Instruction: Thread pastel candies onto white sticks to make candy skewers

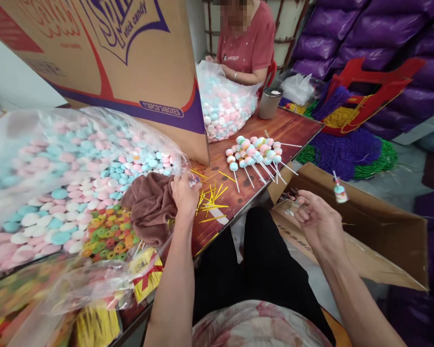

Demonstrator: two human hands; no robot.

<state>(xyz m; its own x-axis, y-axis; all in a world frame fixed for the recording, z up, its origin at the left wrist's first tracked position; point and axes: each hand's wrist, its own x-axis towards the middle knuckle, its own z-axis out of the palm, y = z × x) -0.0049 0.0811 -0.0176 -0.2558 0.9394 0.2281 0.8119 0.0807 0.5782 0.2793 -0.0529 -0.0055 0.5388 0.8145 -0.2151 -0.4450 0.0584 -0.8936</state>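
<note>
My left hand (185, 192) is at the table edge of a brown cloth (150, 205), its fingers closed on a small printed wrapper (194, 180). Loose yellow twist ties (212, 198) lie just right of it. Over the open cardboard box (379, 226) on the right, my right hand (316, 212) has its fingers curled; whether anything is in them is too small to tell. A wrapped candy stick (340, 192) hangs in the air above the box, apart from that hand. Candy sticks with pastel pieces (255, 152) are piled on the table (238, 212).
Bags of pastel candies (72, 178) and ring candies (110, 231) cover the left side. A tall printed carton (130, 62) stands behind. Across the table sit a person (249, 48), another candy bag (226, 106) and a grey cup (270, 102). A red stool (376, 79) lies beyond.
</note>
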